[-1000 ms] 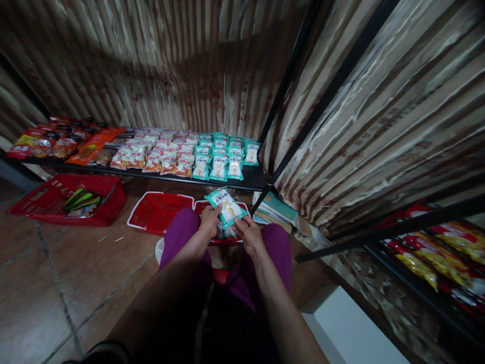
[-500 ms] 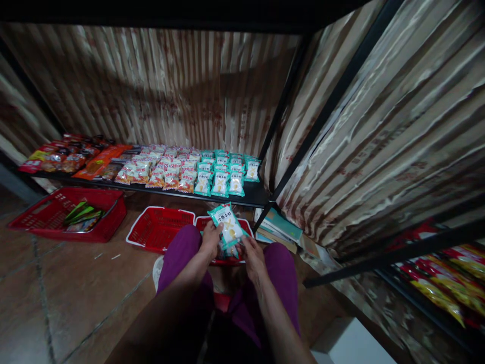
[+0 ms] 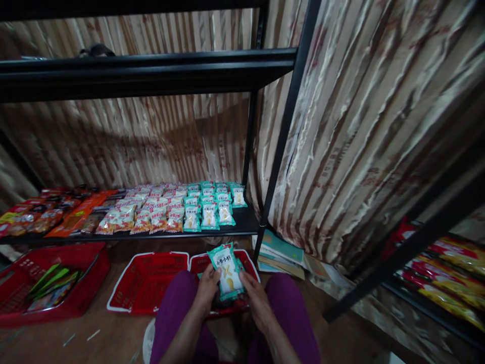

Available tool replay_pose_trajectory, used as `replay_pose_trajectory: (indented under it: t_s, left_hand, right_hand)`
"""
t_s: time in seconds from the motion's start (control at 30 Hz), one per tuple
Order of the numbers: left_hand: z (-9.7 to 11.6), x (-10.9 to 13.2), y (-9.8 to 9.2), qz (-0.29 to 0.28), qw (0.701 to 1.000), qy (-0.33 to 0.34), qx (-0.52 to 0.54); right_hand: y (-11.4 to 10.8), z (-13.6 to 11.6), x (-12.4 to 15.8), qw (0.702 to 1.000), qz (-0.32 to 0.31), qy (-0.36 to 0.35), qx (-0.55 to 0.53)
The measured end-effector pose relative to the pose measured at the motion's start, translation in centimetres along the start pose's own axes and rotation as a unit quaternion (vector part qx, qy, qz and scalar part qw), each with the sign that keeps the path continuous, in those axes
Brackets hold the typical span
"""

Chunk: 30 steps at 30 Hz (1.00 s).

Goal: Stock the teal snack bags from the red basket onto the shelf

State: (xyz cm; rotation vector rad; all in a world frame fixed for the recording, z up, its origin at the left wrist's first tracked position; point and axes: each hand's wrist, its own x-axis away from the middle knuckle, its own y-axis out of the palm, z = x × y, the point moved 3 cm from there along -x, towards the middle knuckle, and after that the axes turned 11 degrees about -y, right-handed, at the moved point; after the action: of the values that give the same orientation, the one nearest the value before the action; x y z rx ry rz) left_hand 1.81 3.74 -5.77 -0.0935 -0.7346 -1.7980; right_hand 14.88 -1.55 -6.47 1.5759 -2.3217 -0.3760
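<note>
A teal-and-white snack bag (image 3: 226, 272) is held upright between my hands, its printed front facing me. My left hand (image 3: 207, 289) grips its left edge with the thumb on the front. At the lower right edge, my right hand (image 3: 256, 297) closes around the bag, its fingertips partly hidden. More teal wrapping shows just behind; I cannot tell whether it is a second held bag. Below lies a red basket (image 3: 248, 259) between my knees. Ahead, matching teal bags (image 3: 209, 216) stand in rows at the right end of the low black shelf (image 3: 242, 222).
Left of the teal rows lie white-and-red snack bags (image 3: 151, 212) and orange packs (image 3: 78, 215). Another red basket (image 3: 146, 283) sits beside mine; a larger red basket (image 3: 87, 273) holds green packets. Books (image 3: 282, 247) lie by the shelf post (image 3: 282, 136). Yellow-red packs (image 3: 443, 273) fill a right-hand shelf.
My view has tilted up, so the shelf sits lower in the picture and an upper shelf shows. Both hands keep hold of the snack bag, the right one now farther onto its edge.
</note>
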Motion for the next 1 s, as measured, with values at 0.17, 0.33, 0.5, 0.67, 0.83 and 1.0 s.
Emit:
replay_pose_trajectory:
  t_s: [0.17, 0.33, 0.5, 0.67, 0.83, 1.0]
  left_hand:
    - [-0.3, 0.0, 0.5, 0.000, 1.000, 0.011, -0.019]
    - [-1.4, 0.4, 0.9, -0.005, 1.000, -0.007, -0.024]
    - [-2.3, 0.5, 0.5, -0.019, 0.997, -0.023, -0.066]
    - [-3.2, -0.7, -0.2, 0.000, 0.997, -0.031, -0.069]
    - [-4.1, -1.7, -0.6, 0.029, 0.996, -0.045, -0.065]
    - [-3.9, -2.4, -0.3, 0.024, 0.996, -0.047, -0.065]
  right_hand:
    - [-0.3, -0.1, 0.1, 1.000, -0.022, -0.008, -0.003]
    - [-0.9, 0.1, -0.3, 0.999, 0.016, -0.030, 0.013]
    - [-1.7, 0.1, -0.7, 0.995, 0.074, -0.048, 0.040]
    - [-2.0, 0.8, -1.1, 0.996, 0.082, -0.030, 0.037]
    - [-1.8, 1.0, -1.1, 0.996, 0.086, -0.013, 0.038]
    - [-2.1, 1.3, -2.1, 0.996, 0.077, -0.009, 0.046]
